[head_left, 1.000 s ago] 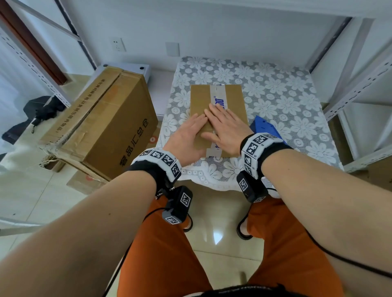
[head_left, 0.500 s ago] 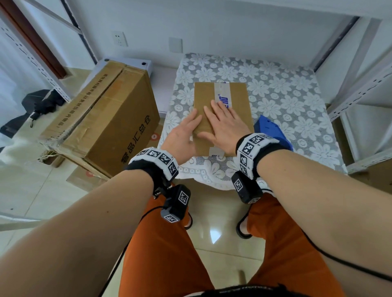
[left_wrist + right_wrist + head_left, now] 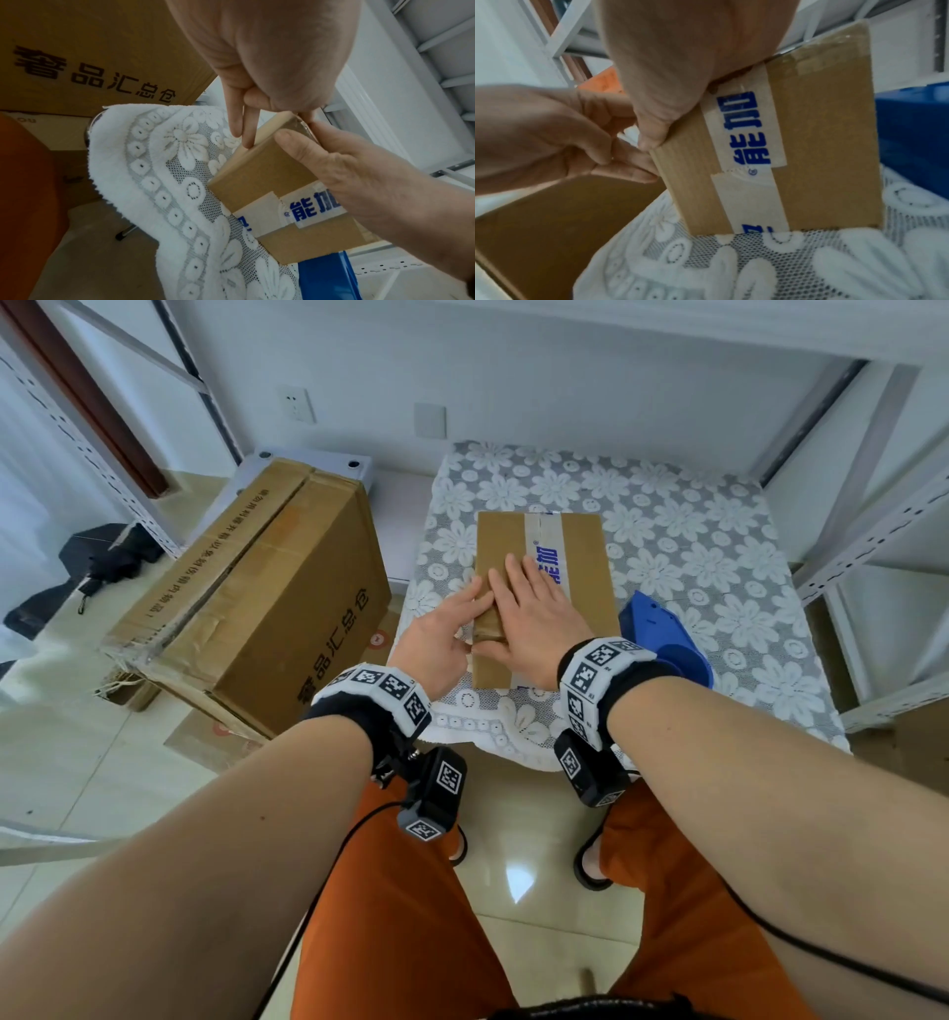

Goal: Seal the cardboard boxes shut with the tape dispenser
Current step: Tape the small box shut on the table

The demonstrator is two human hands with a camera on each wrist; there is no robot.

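Observation:
A small flat cardboard box (image 3: 588,567) lies on the lace-covered table (image 3: 693,546), with a white strip of blue-printed tape (image 3: 544,531) running down its top. My right hand (image 3: 534,618) lies flat on the left half of the lid, fingers straight. My left hand (image 3: 452,629) is at the box's left side, and in the left wrist view two straight fingers (image 3: 244,130) touch that side wall. The blue tape dispenser (image 3: 662,634) rests on the cloth just right of the box, partly hidden behind my right wrist.
A large brown carton (image 3: 267,588) with black print stands on the floor left of the table, close to my left hand. Metal shelving uprights (image 3: 873,516) border the table on the right. The wall is right behind the table.
My right hand has slid left from the tape strip toward the box's left edge. My left hand has come off the lid and down onto the left side wall.

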